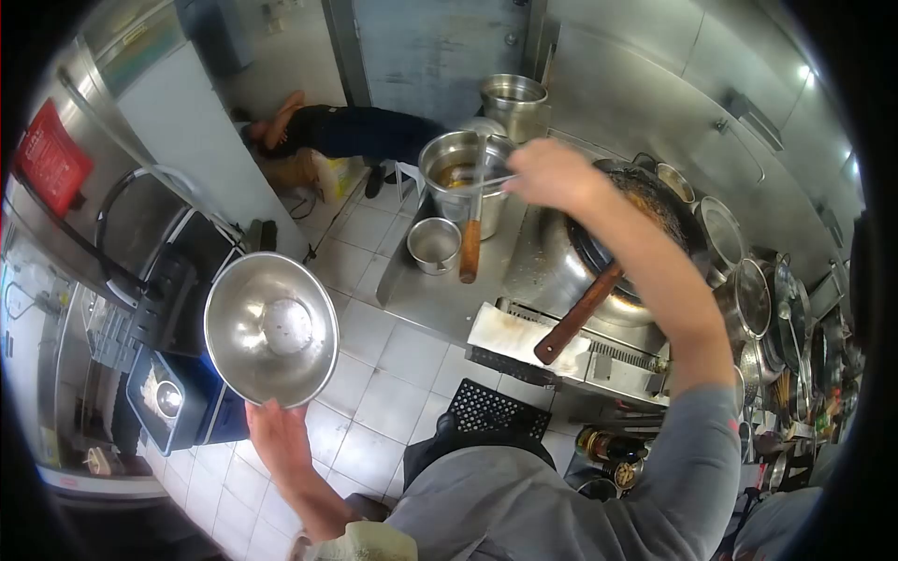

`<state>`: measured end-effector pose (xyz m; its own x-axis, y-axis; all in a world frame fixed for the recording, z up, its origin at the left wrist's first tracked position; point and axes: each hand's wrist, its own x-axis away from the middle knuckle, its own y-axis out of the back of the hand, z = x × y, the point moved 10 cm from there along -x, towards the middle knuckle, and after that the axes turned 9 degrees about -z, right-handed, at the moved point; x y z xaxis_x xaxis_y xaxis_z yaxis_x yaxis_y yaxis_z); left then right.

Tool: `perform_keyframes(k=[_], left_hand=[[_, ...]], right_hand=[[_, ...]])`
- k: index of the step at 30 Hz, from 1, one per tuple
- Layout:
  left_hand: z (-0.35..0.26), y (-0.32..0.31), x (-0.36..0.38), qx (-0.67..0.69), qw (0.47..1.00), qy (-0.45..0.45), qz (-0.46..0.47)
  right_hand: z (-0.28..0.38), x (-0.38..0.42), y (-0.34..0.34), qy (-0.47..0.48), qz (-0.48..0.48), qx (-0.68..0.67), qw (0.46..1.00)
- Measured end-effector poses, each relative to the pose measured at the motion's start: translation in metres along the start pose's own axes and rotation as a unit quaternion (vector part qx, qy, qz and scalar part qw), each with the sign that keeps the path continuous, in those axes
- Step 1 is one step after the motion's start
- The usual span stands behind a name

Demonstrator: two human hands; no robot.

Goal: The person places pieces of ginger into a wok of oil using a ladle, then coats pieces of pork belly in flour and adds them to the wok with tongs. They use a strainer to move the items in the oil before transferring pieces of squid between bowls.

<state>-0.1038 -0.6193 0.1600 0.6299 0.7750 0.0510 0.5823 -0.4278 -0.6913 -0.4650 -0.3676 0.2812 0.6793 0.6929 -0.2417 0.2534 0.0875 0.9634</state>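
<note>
My left hand (pixel 279 438) grips the near rim of a round steel mixing bowl (pixel 245 327), tilted so that its inside faces me, with nothing in it but a few small specks. Over the counter, my right hand (pixel 547 175) is closed on a thin metal utensil (pixel 498 181) that reaches over a steel pot (pixel 440 150); its far end is hard to make out. Amber liquid (pixel 456 176) shows in the pot. A wooden-handled tool (pixel 470 251) lies across the pot's rim, its handle pointing towards me. Beside it stands a small steel saucepan (pixel 434 245).
A dark wok (pixel 636 201) with a wooden handle (pixel 578 318) sits on the range to the right. Another steel pot (pixel 514 98) stands behind. Strainers (pixel 750 297) hang along the right wall. A person (pixel 346 129) reclines near the door. A blue bin (pixel 192 393) stands left.
</note>
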Motion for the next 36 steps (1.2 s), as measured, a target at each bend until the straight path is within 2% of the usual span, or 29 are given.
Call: perform_keyframes(k=[1,2,3,4,6,9,13,16,18,20,22,24,26,27,29,30,33,34,35,36], left_hand=[[-0.003,0.010,0.000,0.003,1.000,-0.002,-0.012],[-0.005,0.022,0.002,0.006,1.000,-0.004,-0.023],[-0.005,0.034,0.003,0.001,1.000,0.000,-0.026],[-0.003,0.049,0.006,-0.003,1.000,0.005,-0.028],[-0.002,0.070,0.015,-0.022,0.999,0.020,-0.025],[0.001,0.097,0.030,0.008,0.991,0.047,-0.124],[0.004,0.135,0.043,-0.046,0.988,0.064,-0.130],[0.008,0.143,0.039,-0.089,0.989,0.064,-0.100],[0.010,0.124,0.030,-0.068,0.993,0.076,-0.062],[0.010,0.095,0.024,-0.116,0.988,0.091,-0.045],[0.020,0.083,0.013,-0.131,0.983,0.120,-0.043],[0.034,0.057,0.006,-0.112,0.983,0.148,0.006],[0.052,0.029,0.005,-0.107,0.975,0.186,0.050],[0.063,0.013,0.004,-0.091,0.970,0.200,0.108],[0.094,-0.021,0.009,-0.054,0.942,0.238,0.231],[0.094,-0.056,0.041,-0.114,0.921,0.284,0.240],[0.175,-0.021,0.013,-0.198,0.900,0.178,0.345],[0.179,-0.101,0.088,-0.155,0.814,0.406,0.386],[0.199,-0.121,0.116,-0.137,0.771,0.451,0.428],[0.216,-0.136,0.146,-0.124,0.723,0.496,0.465]], right_hand=[[0.030,-0.014,-0.019,0.021,0.058,0.003,0.998],[0.052,-0.032,-0.045,0.042,0.048,0.004,0.998],[0.081,-0.040,-0.059,0.073,0.108,0.061,0.990],[0.101,-0.052,-0.083,0.111,0.093,0.093,0.985],[0.130,-0.064,-0.120,0.156,0.135,0.129,0.970],[0.128,-0.094,-0.204,0.127,0.142,0.151,0.970],[0.126,-0.095,-0.250,0.087,0.195,0.097,0.972],[0.130,-0.091,-0.238,0.106,0.167,0.080,0.977],[0.134,-0.088,-0.223,0.134,0.150,0.098,0.975],[0.126,-0.089,-0.218,0.117,0.173,0.071,0.975],[0.121,-0.079,-0.156,0.105,0.086,-0.016,0.991],[0.102,-0.060,-0.100,0.059,0.025,-0.083,0.995],[0.080,-0.030,-0.041,0.028,-0.074,-0.159,0.984],[0.068,-0.005,-0.008,0.026,-0.134,-0.201,0.970],[0.040,0.065,0.051,-0.024,-0.182,-0.323,0.929],[0.025,0.107,0.072,-0.046,-0.215,-0.356,0.908],[-0.020,0.265,0.105,-0.179,-0.350,-0.391,0.832],[-0.029,0.326,0.102,-0.244,-0.401,-0.348,0.811],[-0.033,0.391,0.089,-0.291,-0.464,-0.293,0.784],[-0.030,0.455,0.067,-0.387,-0.445,-0.282,0.757]])
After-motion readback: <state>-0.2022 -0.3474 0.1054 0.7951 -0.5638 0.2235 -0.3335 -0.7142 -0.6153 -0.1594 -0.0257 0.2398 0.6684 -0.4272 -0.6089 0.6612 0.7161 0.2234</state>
